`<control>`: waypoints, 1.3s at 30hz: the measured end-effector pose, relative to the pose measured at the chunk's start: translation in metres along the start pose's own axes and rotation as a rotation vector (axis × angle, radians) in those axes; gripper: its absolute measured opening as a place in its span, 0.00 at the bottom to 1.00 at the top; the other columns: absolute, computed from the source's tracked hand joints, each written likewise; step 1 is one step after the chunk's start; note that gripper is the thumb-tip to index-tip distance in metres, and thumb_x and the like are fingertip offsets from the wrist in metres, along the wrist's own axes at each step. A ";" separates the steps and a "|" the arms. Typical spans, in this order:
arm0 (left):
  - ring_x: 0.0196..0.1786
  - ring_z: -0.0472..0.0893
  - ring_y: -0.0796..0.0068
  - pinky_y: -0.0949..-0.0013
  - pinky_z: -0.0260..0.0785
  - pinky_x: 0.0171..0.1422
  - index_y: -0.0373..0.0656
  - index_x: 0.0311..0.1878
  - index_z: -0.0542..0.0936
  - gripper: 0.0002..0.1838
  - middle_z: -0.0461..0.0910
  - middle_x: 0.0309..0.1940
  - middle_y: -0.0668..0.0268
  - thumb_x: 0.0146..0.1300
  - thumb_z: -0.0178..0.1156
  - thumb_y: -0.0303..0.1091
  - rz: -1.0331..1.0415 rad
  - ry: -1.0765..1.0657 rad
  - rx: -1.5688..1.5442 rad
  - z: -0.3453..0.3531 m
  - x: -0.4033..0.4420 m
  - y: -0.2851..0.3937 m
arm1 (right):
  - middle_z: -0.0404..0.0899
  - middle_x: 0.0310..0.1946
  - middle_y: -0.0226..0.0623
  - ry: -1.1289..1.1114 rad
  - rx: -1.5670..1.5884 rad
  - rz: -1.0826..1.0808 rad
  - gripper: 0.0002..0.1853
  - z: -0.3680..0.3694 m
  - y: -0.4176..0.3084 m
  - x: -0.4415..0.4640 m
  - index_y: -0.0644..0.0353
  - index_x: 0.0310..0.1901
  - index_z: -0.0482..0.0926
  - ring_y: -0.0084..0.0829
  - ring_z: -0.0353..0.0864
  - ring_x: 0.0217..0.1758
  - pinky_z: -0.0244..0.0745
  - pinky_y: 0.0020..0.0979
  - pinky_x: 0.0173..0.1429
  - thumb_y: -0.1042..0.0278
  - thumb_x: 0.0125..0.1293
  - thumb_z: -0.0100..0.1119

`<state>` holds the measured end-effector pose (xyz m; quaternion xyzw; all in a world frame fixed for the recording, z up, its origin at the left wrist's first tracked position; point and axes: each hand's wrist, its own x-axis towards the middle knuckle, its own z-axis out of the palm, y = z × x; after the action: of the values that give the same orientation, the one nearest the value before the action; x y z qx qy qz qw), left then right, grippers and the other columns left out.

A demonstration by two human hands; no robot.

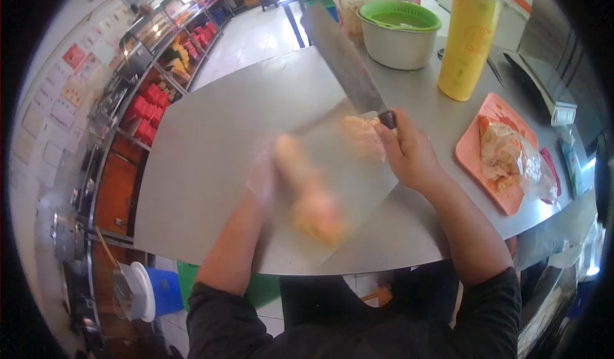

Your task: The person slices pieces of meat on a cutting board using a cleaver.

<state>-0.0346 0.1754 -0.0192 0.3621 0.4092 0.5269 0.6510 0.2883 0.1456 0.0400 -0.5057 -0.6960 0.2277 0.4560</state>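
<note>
A wide-bladed knife [350, 58] points up and to the left, its dark handle wrapped by my right hand [409, 151]. My left hand [261, 173], blurred and seemingly in a clear glove, is at the left edge of a translucent board [358, 196]. Beside it a long pale piece of food [310, 193], smeared by motion, lies over the board, pinkish and yellow at its lower end. Whether my left fingers hold it cannot be made out. Pale chopped pieces [364, 135] lie at the board's upper part, just left of my right hand.
On the metal table [192, 148] stand a white pot with a green basket [400, 36], a yellow tumbler [469, 42] and a scale [543, 90]. A pink tray [470, 148] at the right bears a plastic bag [511, 157]. Shelves line the left side.
</note>
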 end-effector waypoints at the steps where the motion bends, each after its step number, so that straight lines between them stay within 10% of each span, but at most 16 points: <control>1: 0.45 0.83 0.73 0.64 0.81 0.50 0.46 0.51 0.82 0.12 0.82 0.43 0.69 0.83 0.58 0.45 -0.007 -0.010 0.022 -0.011 0.006 -0.003 | 0.85 0.37 0.56 -0.027 0.023 0.009 0.17 0.000 -0.001 0.000 0.64 0.58 0.73 0.58 0.86 0.43 0.77 0.50 0.46 0.56 0.83 0.55; 4: 0.42 0.83 0.75 0.67 0.79 0.44 0.47 0.48 0.82 0.12 0.82 0.40 0.69 0.82 0.59 0.44 0.051 0.064 0.278 -0.048 0.023 -0.016 | 0.85 0.37 0.57 -0.064 0.055 0.013 0.18 -0.004 0.000 0.001 0.64 0.57 0.72 0.60 0.85 0.44 0.76 0.52 0.47 0.55 0.83 0.55; 7: 0.36 0.82 0.76 0.69 0.77 0.37 0.48 0.45 0.82 0.12 0.81 0.35 0.70 0.82 0.59 0.45 0.616 0.256 0.856 -0.059 0.023 -0.009 | 0.84 0.37 0.58 -0.107 0.045 0.015 0.17 -0.007 -0.001 0.000 0.64 0.56 0.72 0.61 0.85 0.45 0.76 0.53 0.48 0.55 0.83 0.54; 10: 0.32 0.81 0.77 0.70 0.74 0.33 0.48 0.44 0.82 0.13 0.80 0.32 0.71 0.82 0.59 0.45 0.538 0.297 0.736 -0.052 0.008 0.012 | 0.84 0.37 0.58 -0.128 0.036 0.018 0.17 -0.007 0.001 0.001 0.64 0.54 0.72 0.62 0.84 0.45 0.75 0.54 0.48 0.55 0.83 0.54; 16: 0.28 0.79 0.76 0.70 0.73 0.30 0.48 0.43 0.82 0.14 0.80 0.30 0.69 0.83 0.56 0.46 1.050 0.144 1.638 0.018 -0.023 0.050 | 0.84 0.37 0.59 -0.095 0.017 -0.068 0.17 -0.003 0.014 0.001 0.64 0.54 0.71 0.63 0.84 0.45 0.75 0.56 0.47 0.55 0.83 0.53; 19: 0.28 0.79 0.75 0.70 0.74 0.32 0.49 0.44 0.81 0.15 0.80 0.31 0.69 0.85 0.54 0.46 0.407 0.179 0.211 0.075 -0.034 0.052 | 0.85 0.38 0.59 -0.067 0.010 -0.103 0.18 -0.005 0.021 0.004 0.63 0.55 0.71 0.64 0.84 0.44 0.75 0.58 0.47 0.54 0.83 0.53; 25: 0.47 0.82 0.75 0.68 0.79 0.43 0.50 0.49 0.81 0.14 0.83 0.45 0.70 0.84 0.55 0.50 0.328 -0.025 -0.118 0.069 -0.058 0.010 | 0.86 0.38 0.59 -0.043 -0.024 -0.089 0.18 -0.001 0.034 0.009 0.62 0.56 0.70 0.64 0.84 0.43 0.75 0.60 0.47 0.53 0.83 0.52; 28: 0.52 0.81 0.74 0.65 0.79 0.52 0.51 0.51 0.80 0.12 0.82 0.51 0.69 0.84 0.56 0.48 0.333 0.334 0.709 0.003 -0.037 0.006 | 0.86 0.38 0.59 -0.055 -0.027 -0.084 0.18 0.001 0.036 0.011 0.62 0.55 0.70 0.64 0.85 0.44 0.75 0.60 0.48 0.53 0.83 0.52; 31: 0.54 0.81 0.72 0.62 0.78 0.60 0.49 0.58 0.81 0.15 0.83 0.52 0.69 0.81 0.61 0.48 0.362 0.540 0.668 -0.001 -0.039 0.014 | 0.86 0.39 0.59 -0.063 -0.023 -0.097 0.18 0.001 0.037 0.009 0.62 0.54 0.70 0.64 0.85 0.45 0.76 0.60 0.49 0.53 0.83 0.52; 36: 0.60 0.85 0.58 0.54 0.78 0.67 0.43 0.66 0.83 0.29 0.87 0.54 0.55 0.64 0.76 0.45 0.650 0.005 1.961 0.041 -0.027 0.019 | 0.86 0.39 0.59 -0.072 0.047 -0.162 0.18 0.005 0.040 0.009 0.63 0.52 0.70 0.64 0.85 0.45 0.77 0.60 0.49 0.53 0.83 0.52; 39: 0.62 0.85 0.55 0.52 0.76 0.68 0.43 0.60 0.87 0.25 0.86 0.57 0.52 0.62 0.76 0.43 0.642 -0.354 1.869 0.083 -0.018 0.017 | 0.86 0.38 0.58 -0.045 0.006 -0.179 0.18 0.007 0.046 0.009 0.63 0.52 0.70 0.64 0.85 0.45 0.77 0.60 0.49 0.53 0.83 0.52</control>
<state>0.0327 0.1573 0.0326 0.8944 0.4391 0.0836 -0.0161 0.3042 0.1725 0.0046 -0.4347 -0.7478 0.1995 0.4605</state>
